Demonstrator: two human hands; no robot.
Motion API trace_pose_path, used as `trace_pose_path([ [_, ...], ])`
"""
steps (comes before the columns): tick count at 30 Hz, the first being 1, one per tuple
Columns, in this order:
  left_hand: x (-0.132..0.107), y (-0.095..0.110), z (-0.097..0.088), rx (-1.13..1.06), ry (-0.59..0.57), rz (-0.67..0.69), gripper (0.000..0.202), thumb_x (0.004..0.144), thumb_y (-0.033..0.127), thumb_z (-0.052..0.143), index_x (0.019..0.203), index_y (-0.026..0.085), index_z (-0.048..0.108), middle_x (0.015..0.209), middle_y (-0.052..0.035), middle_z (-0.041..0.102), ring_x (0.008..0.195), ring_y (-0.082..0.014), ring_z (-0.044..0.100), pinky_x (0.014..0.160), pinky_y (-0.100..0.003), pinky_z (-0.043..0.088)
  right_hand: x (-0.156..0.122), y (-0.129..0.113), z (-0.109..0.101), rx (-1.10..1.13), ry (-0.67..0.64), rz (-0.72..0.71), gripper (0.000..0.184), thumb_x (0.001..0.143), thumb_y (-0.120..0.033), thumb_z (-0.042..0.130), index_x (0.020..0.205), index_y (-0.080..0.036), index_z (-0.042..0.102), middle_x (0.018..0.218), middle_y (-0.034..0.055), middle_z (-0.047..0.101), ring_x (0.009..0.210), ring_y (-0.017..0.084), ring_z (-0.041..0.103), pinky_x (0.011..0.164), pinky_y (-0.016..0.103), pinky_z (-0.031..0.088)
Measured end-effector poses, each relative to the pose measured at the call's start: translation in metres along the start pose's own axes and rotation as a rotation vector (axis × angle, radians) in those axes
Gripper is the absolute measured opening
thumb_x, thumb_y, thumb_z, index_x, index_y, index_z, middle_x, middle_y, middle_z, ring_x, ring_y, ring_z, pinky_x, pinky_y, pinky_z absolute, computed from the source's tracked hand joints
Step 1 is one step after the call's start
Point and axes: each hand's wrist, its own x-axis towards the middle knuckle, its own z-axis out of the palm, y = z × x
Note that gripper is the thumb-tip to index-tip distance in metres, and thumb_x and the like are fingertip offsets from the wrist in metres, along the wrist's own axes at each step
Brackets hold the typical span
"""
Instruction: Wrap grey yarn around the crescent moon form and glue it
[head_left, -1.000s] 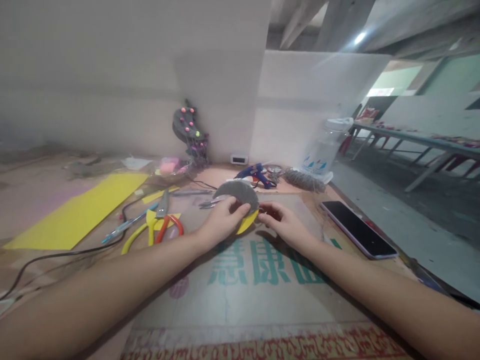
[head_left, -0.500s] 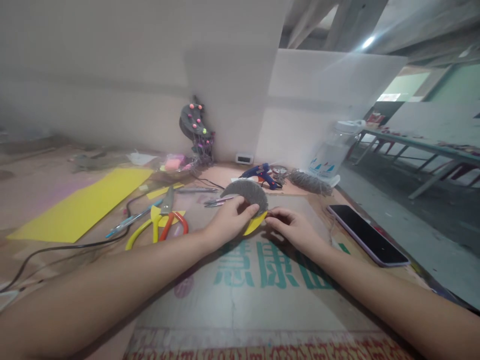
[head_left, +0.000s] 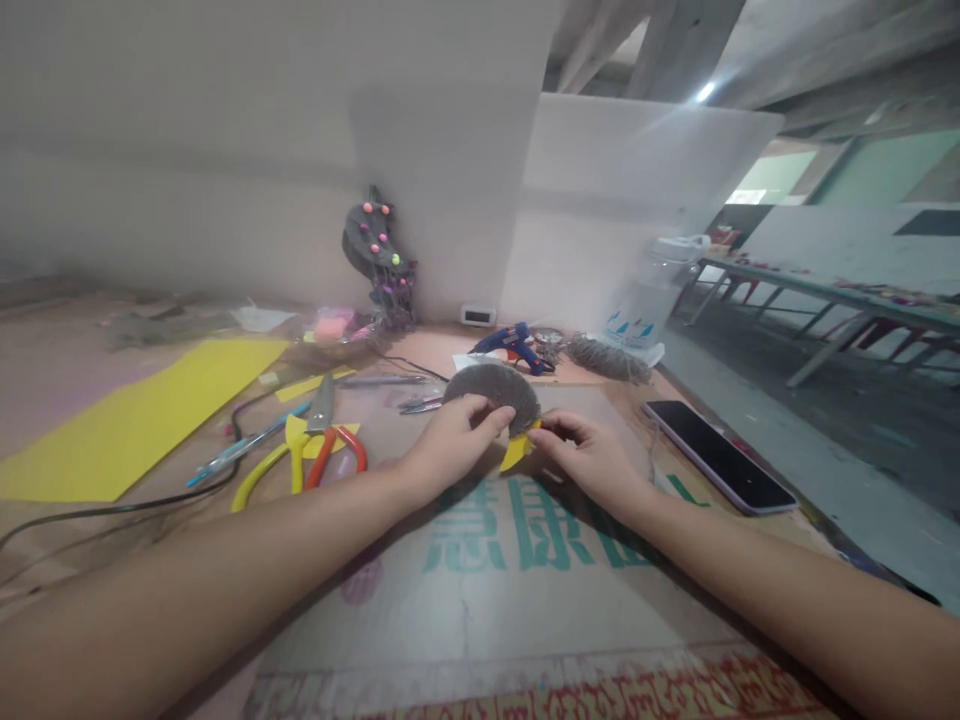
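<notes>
Between my hands, above the mat, is a grey yarn-wrapped crescent [head_left: 499, 388] with a piece of yellow paper [head_left: 516, 452] at its lower right edge. My left hand [head_left: 469, 435] pinches the grey crescent between thumb and fingers. My right hand [head_left: 581, 450] is closed, with thumb and fingertips at the edge of the yellow paper. The fingers hide where paper and crescent meet. Just left of my left hand lie scissors [head_left: 328, 440] with yellow and red handles. A small metal tool [head_left: 421, 405] shows behind the left wrist.
A yellow sheet [head_left: 150, 420] and a blue pen [head_left: 247, 445] lie left. Behind are a blue glue gun [head_left: 514, 345], grey yarn [head_left: 609, 358], a water bottle [head_left: 649, 300] and a decorated grey moon [head_left: 375, 240] against the board. A phone [head_left: 716, 455] lies right; a black cable [head_left: 120, 510] crosses the left side.
The grey crescent has turned, showing more of its broad face. My right fingers have closed in on the yellow paper, which now looks bent. The whole view has shifted slightly.
</notes>
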Motion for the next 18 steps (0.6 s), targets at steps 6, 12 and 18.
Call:
trace_pose_path([
  [6,-0.0015,0.0025,-0.0014,0.001,-0.008,-0.036,0.036,0.086,0.048,0.051,0.071,0.016,0.060,0.066,0.0002,0.058,0.062,-0.0144,0.052,0.056,-0.025,0.037,-0.0020,0.0010,0.0003,0.079,-0.008,0.125,0.029,0.082,-0.046,0.058,0.075,-0.018,0.060,0.058,-0.0032,0.054,0.049,0.011,0.047,0.046,0.024,0.036],
  [12,-0.0020,0.0045,-0.0021,-0.005,-0.003,-0.039,0.036,0.086,0.046,0.052,0.068,0.016,0.058,0.064,-0.0003,0.058,0.063,-0.0146,0.054,0.057,-0.025,0.038,-0.0028,0.0015,0.0008,0.141,-0.075,0.094,0.030,0.085,-0.047,0.054,0.075,-0.018,0.058,0.059,-0.0035,0.052,0.048,0.009,0.046,0.046,0.023,0.037],
  [18,-0.0007,0.0022,-0.0012,-0.123,-0.029,-0.121,0.033,0.083,0.048,0.056,0.077,0.016,0.060,0.069,-0.0006,0.061,0.055,-0.0125,0.053,0.051,-0.024,0.039,-0.0042,0.0050,0.0029,0.030,0.041,-0.011,0.018,0.084,-0.039,0.058,0.084,-0.020,0.059,0.071,0.0000,0.061,0.060,0.013,0.055,0.056,0.026,0.045],
])
